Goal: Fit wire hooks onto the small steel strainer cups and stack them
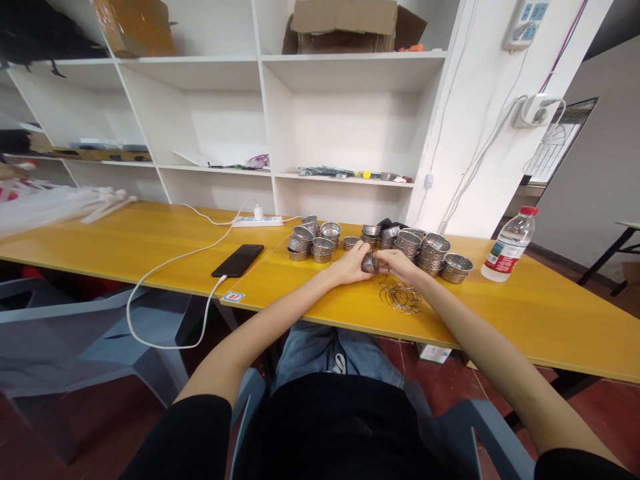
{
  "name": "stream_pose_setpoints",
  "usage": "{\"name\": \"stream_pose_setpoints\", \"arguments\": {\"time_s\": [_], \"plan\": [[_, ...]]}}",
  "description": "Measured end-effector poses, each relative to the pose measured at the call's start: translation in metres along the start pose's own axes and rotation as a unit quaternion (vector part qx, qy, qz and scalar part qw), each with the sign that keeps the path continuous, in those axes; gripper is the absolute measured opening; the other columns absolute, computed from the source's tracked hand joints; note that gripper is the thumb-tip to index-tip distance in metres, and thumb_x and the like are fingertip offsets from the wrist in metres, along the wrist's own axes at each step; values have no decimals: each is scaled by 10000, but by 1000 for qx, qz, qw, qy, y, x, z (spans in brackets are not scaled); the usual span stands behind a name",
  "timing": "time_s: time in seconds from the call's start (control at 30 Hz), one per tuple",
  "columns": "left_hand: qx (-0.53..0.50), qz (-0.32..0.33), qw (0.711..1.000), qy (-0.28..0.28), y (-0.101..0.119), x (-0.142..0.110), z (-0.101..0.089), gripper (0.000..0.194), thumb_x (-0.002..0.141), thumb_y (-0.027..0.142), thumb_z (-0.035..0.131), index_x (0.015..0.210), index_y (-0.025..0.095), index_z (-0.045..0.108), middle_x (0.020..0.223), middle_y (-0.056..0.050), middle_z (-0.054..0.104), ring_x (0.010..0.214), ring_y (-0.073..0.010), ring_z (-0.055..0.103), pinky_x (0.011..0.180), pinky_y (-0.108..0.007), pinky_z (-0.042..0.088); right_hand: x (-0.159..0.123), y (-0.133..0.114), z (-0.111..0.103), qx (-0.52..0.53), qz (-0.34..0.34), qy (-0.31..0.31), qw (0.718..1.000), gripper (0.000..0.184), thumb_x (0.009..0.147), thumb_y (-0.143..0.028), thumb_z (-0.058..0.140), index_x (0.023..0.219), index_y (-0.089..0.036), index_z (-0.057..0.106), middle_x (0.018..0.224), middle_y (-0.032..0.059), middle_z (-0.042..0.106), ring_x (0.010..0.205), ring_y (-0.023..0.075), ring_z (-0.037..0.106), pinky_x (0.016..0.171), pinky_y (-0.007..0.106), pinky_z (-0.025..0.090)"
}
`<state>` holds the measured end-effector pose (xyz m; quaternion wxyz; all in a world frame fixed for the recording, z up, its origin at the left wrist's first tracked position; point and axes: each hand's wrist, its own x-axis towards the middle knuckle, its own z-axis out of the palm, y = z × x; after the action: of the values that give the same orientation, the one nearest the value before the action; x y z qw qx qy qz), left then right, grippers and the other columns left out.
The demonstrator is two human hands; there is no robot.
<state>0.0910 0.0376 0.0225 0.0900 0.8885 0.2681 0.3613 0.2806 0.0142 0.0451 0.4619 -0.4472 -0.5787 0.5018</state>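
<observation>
My left hand [353, 264] is closed around a small perforated metal strainer cup [369, 263], tilted above the table. On the cup's right side, my right hand [396, 263] has its fingers pinched at the rim; what they grip there is too small to make out. Just below my right hand lies a loose heap of thin metal wire rings [401, 297]. Behind both hands stand more strainer cups, some stacked, in a left group [323, 248] and a right group [434, 248].
A clear bottle with a red cap [509, 247] stands on the yellow table [560, 313] at right. To the left lie a black phone [238, 260] on a white cable and a power strip [257, 221]. White shelves [350, 120] rise behind; a grey chair [90, 333] is at left.
</observation>
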Motion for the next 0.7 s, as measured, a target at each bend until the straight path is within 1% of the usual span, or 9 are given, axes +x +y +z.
{"name": "stream_pose_setpoints", "arguments": {"time_s": [0.1, 0.33, 0.53, 0.7], "plan": [[0, -2, 1000, -3, -1, 0, 1, 459, 737, 310, 796, 986, 234, 418, 1122, -52, 483, 943, -228, 567, 855, -397, 535, -1, 1, 1, 2, -2, -4, 1000, 439, 585, -427, 877, 590, -187, 510, 545, -72, 364, 559, 75, 292, 532, 265, 227], [-5, 5, 1000, -4, -4, 1, 1, 446, 732, 299, 793, 1003, 229, 447, 1123, -54, 488, 973, -237, 573, 890, -405, 536, 2, 6, -2, 12, 8, 5, 1000, 437, 601, -425, 888, 622, -192, 519, 561, -69, 384, 567, 82, 319, 544, 263, 279], [2, 2, 1000, -6, -6, 0, 0, 453, 734, 322, 799, 1023, 225, 464, 1123, -54, 488, 969, -237, 582, 890, -401, 538, 4, 8, -2, 11, 5, 5, 1000, 461, 615, -436, 899, 614, -199, 503, 546, -73, 371, 558, 82, 296, 531, 260, 267], [5, 13, 1000, -19, -7, -1, -3, 459, 746, 335, 800, 1046, 224, 472, 1149, -61, 489, 991, -244, 590, 909, -406, 539, 3, 8, 0, 15, -1, 4, 1000, 387, 633, -418, 882, 653, -181, 576, 572, -59, 439, 578, 87, 358, 546, 253, 303]]}}
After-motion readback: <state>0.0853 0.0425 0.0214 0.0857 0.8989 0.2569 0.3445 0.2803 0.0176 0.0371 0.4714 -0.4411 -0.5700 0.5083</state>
